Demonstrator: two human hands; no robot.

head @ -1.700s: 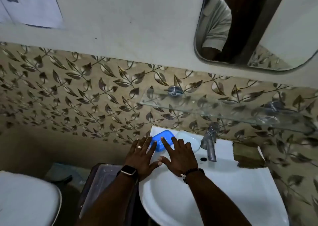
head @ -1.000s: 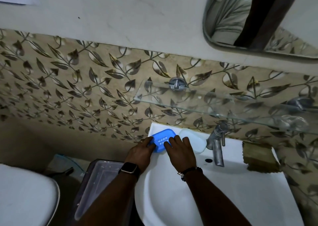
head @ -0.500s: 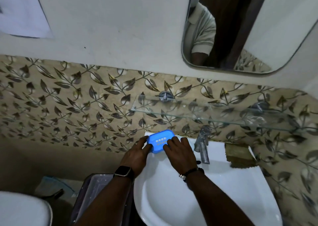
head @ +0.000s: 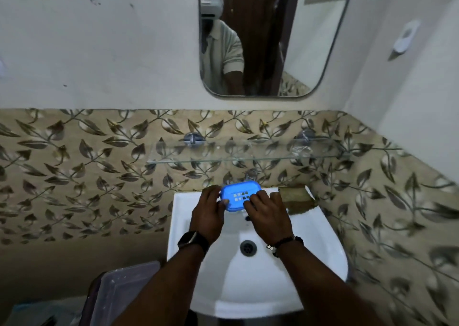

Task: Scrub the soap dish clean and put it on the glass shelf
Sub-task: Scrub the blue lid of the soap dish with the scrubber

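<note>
Both my hands are closing on the dish (head: 240,195). My left hand (head: 208,216) is gripping its left end, thumb lying across the near edge, fingers curling round the far side. My right hand (head: 267,216) is holding the right end, fingertips (head: 249,200) pressing on the top face just beside the grid of small drain holes. The grip is tight on both ends; nothing else is in either hand.

The dish is blue, oblong with rounded corners, its long side running left to right. I am holding it above the back of the sink (head: 323,251), below the shelf (head: 248,158) and not touching it. The tap is mostly hiding behind the dish; only a bit of metal is showing above its far edge.

A watch (head: 190,240) is sitting on my left wrist, a dark beaded band (head: 285,242) on my right.

A brown sponge (head: 296,198) is lying on the sink's back right corner, just beside my right hand. The drain (head: 248,247) is showing between my wrists.

The shelf is running along the leaf-patterned tiles (head: 74,167), carried by two metal brackets. A mirror (head: 268,37) is hanging on the white wall above. A clear-lidded bin (head: 124,291) is standing left of the sink.
</note>
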